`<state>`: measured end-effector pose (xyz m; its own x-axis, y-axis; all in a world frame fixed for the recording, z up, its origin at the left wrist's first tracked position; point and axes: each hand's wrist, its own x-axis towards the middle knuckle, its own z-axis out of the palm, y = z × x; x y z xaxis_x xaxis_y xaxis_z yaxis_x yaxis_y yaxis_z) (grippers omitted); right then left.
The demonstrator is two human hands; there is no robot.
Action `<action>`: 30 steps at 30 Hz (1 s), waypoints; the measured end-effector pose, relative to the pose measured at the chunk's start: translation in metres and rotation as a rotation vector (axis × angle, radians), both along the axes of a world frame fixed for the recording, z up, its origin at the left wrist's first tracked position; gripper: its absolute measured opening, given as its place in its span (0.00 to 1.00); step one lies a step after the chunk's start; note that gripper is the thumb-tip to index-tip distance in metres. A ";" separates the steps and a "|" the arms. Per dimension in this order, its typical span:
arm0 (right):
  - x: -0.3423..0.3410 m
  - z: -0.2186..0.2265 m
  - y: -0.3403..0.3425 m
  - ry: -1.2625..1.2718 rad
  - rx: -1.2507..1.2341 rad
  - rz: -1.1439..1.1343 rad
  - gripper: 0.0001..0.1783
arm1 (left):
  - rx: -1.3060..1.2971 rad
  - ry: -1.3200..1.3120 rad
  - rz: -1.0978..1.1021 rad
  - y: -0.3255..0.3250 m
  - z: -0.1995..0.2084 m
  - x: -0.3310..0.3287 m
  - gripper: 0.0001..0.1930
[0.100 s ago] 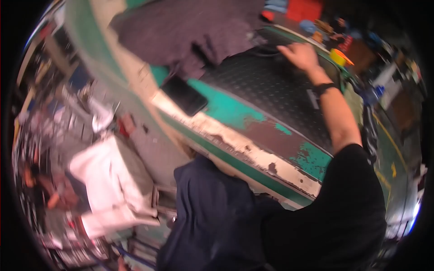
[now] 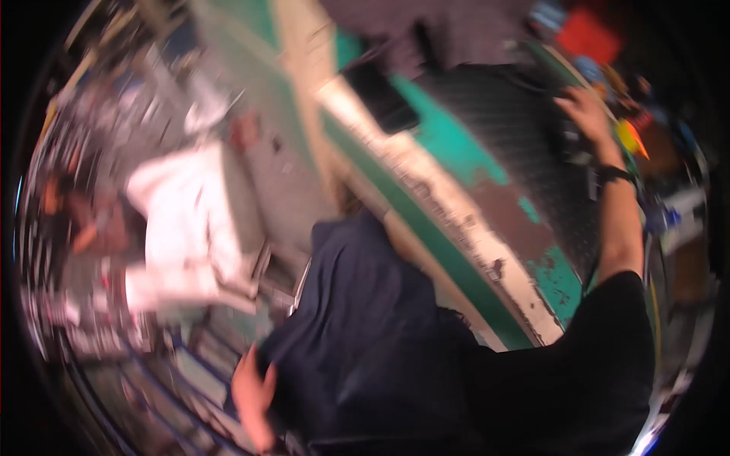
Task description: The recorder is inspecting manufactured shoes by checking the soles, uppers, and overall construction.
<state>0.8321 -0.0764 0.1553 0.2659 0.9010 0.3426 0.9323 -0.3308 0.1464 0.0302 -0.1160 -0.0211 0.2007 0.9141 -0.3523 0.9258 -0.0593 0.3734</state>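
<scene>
My right hand [image 2: 587, 112] reaches out over the far right of a black textured mat [image 2: 487, 114] on the workbench. Its fingers are partly stretched and blurred, and I see nothing held in them. Low on the left, my left hand [image 2: 255, 391] hangs beside my dark apron [image 2: 365, 319], thumb apart from the fingers and nothing visible in it. A dark purple-grey sheet of material [image 2: 471, 30] with ragged edges lies across the back of the mat. A black phone [image 2: 380, 95] rests on the bench's near edge.
The bench edge [image 2: 449, 228] has worn green and cream paint. To the left stands a pile of pale cloth [image 2: 190, 205] on a support. Beyond my right hand are a red item [image 2: 589, 36] and a yellow-and-orange item [image 2: 631, 139]. Blurred clutter fills the far left.
The whole view has swung, so the bench appears shifted right and upward. My left hand has come into view at the lower left. My right hand remains over the mat.
</scene>
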 end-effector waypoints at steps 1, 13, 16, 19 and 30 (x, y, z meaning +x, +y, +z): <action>0.096 -0.003 -0.039 0.392 0.126 0.145 0.31 | -0.036 -0.066 -0.060 0.028 -0.055 0.020 0.39; -0.025 -0.018 -0.083 0.354 -0.299 -0.395 0.58 | -0.668 -0.366 -0.187 0.024 -0.194 0.075 0.45; -0.032 -0.032 -0.120 0.546 0.010 -0.322 0.55 | -0.257 -0.203 -0.228 0.023 -0.163 0.070 0.38; -0.040 -0.033 -0.120 0.393 0.097 -0.239 0.47 | -0.051 -0.327 -0.200 0.034 -0.125 0.062 0.35; -0.417 0.096 0.000 1.356 0.757 0.312 0.41 | 0.283 -1.471 -0.468 0.066 0.085 0.142 0.54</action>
